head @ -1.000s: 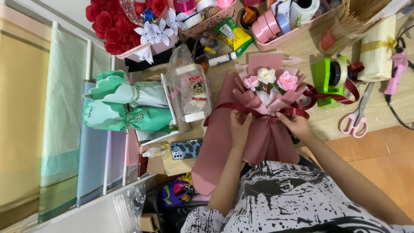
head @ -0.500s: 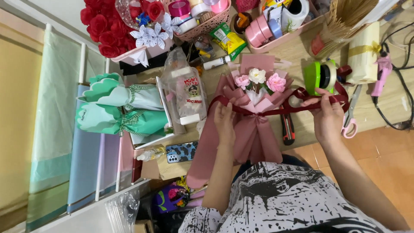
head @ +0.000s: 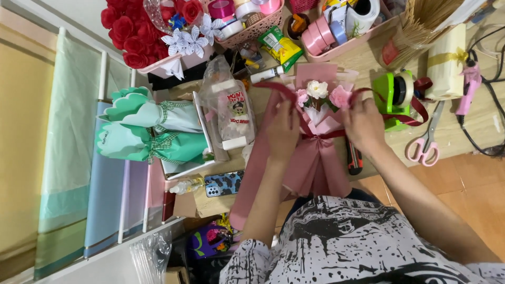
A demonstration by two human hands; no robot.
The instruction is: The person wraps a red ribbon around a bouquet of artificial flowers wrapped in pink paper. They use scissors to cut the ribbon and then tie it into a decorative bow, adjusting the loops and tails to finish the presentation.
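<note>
- Small pink bouquet (head: 318, 142) lying on the wooden table (head: 489, 121), between both hands, with dark red ribbon (head: 321, 135) already around its waist.
- Left hand (head: 282, 129) pinching one ribbon end, lifted in a loop near the flowers (head: 322, 93).
- Right hand (head: 363, 123) gripping the other end, which runs toward the green tape dispenser (head: 395, 97).
- Risk: uneven pull, so band sliding down the smooth paper and wrap opening.
- Risk: too hard pull, crushing the paper or bending the small flowers.
- Risk: ribbon catching on the dispenser, or dragging it against the scissors (head: 427, 142) just beside.
- Risk: loop slipping from the pinch, losing tension.
</note>
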